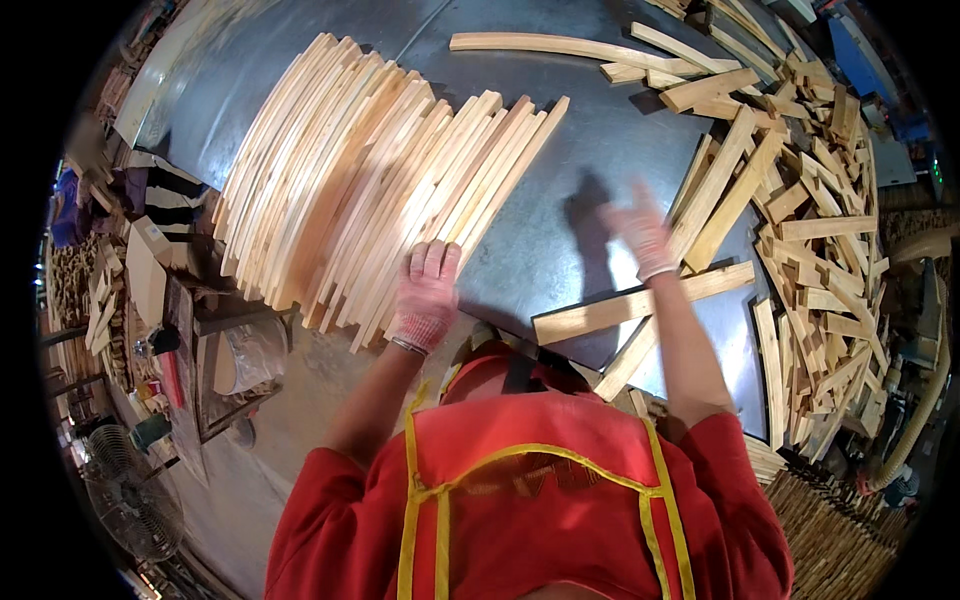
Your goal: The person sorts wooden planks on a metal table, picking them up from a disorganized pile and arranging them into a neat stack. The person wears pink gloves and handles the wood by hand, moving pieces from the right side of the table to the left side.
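Note:
Pale wooden slats [340,170] stand side by side in a long, slightly curved row on the dark metal tabletop [535,210]. At the near right end of this row, my left hand [427,295], in a pinkish-white knit glove, has its fingers bent over the slat ends; its thumb is hidden. My right hand [640,232], gloved the same way, is over the tabletop with nothing visible in it. It is blurred, but its fingers look apart. Close to its wrist lie a loose wooden piece [640,302] and longer boards [715,190].
A large jumbled heap of wooden pieces [825,270] covers the table's right side. One long curved strip [560,44] lies at the far edge. To the left are a wooden stand [215,365] and a floor fan [130,490]. Stacked wood [830,530] sits at the lower right.

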A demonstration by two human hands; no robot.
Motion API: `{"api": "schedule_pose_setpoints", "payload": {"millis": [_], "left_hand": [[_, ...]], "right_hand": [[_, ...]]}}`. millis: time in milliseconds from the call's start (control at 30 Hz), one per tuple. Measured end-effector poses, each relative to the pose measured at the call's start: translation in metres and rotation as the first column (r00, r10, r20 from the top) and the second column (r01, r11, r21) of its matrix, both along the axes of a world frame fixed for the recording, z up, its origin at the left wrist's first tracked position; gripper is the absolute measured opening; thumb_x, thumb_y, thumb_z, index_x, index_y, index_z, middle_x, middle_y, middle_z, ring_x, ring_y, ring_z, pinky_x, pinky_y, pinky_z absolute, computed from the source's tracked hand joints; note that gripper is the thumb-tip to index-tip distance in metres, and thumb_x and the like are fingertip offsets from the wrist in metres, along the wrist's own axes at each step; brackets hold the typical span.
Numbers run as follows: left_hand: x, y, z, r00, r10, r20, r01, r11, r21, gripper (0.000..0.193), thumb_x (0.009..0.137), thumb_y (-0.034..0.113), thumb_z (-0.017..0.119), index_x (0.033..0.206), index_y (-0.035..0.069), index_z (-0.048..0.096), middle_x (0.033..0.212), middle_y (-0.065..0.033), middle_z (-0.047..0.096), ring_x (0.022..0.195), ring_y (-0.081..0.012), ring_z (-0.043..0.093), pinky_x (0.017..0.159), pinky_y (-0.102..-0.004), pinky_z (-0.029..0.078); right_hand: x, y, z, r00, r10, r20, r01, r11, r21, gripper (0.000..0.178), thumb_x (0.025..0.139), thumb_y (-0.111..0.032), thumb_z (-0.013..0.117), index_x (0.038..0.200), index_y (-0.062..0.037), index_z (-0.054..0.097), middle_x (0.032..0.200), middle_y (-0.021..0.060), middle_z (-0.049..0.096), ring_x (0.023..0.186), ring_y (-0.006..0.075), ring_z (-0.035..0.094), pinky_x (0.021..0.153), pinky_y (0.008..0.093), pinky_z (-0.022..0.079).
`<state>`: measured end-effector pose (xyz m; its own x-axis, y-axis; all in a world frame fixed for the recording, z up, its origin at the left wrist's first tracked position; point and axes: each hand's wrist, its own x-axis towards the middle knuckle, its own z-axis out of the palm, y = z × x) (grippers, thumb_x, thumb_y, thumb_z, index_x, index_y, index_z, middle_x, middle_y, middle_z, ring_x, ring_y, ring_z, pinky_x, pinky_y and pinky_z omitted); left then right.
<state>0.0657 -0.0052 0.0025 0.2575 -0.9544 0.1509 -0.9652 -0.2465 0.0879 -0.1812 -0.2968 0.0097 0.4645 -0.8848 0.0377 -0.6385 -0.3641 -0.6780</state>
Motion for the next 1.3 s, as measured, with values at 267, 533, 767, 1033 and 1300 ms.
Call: {"api": "schedule_pose_setpoints", "payload": {"millis": [267,533,767,1033,1300], "left_hand": [[-0.066,-0.033,0.024,0.994,-0.077,-0.077,0.082,0.995,0.062,0.062,0.083,0.025,0.074,0.141,0.01,0.061,0.138,-0.0141,0.057,0.136,-0.0371,0.051,0.114,-0.0535,0.042],[-0.143,-0.066,-0.013,0.887,-0.354,-0.298,0.397,0.913,0.097,0.062,0.079,0.039,0.082,0.133,0.016,0.062,0.114,-0.0129,0.064,0.108,-0.0339,0.065,0.094,-0.0498,0.052],[-0.069,0.028,0.013,0.423,0.001,-0.906,0.128,0.99,0.061,0.05,0.089,0.026,0.07,0.138,0.02,0.065,0.115,-0.0163,0.067,0.112,-0.0347,0.067,0.095,-0.0411,0.055],[-0.039,0.058,0.026,0.665,0.32,-0.675,-0.144,0.942,0.304,0.038,0.096,0.029,0.067,0.132,0.014,0.067,0.108,-0.0195,0.073,0.101,-0.0373,0.073,0.088,-0.0447,0.059],[-0.009,0.171,0.031,0.741,0.37,-0.561,-0.305,0.929,0.21,0.028,0.093,0.034,0.07,0.106,0.01,0.076,0.109,-0.0155,0.073,0.1,-0.0384,0.071,0.088,-0.048,0.058]], "right_hand": [[-0.139,-0.122,-0.039,0.748,-0.661,-0.06,0.662,0.737,0.137,0.087,0.078,-0.033,0.086,0.147,0.0023,0.047,0.13,0.0224,0.068,0.119,0.0388,0.065,0.106,0.0439,0.049],[-0.105,-0.103,0.007,0.502,-0.63,0.592,0.189,0.748,0.636,0.041,0.095,-0.005,0.071,0.134,0.0007,0.06,0.113,0.0103,0.07,0.094,0.0248,0.071,0.085,0.0381,0.061],[-0.087,0.035,0.084,0.521,-0.532,0.668,0.133,0.823,0.552,0.053,0.098,-0.008,0.066,0.148,-0.0016,0.049,0.125,0.0108,0.062,0.114,0.0249,0.064,0.1,0.042,0.056],[0.019,0.176,-0.039,0.929,-0.204,0.309,-0.066,0.73,0.681,0.043,0.098,-0.02,0.073,0.135,-0.0039,0.058,0.116,0.0108,0.07,0.101,0.0211,0.067,0.09,0.0358,0.055],[0.062,0.07,-0.062,0.965,0.217,0.146,-0.252,0.922,0.294,0.087,0.089,-0.058,0.079,0.146,0.0047,0.056,0.134,0.0256,0.07,0.123,0.0369,0.068,0.106,0.044,0.05]]}}
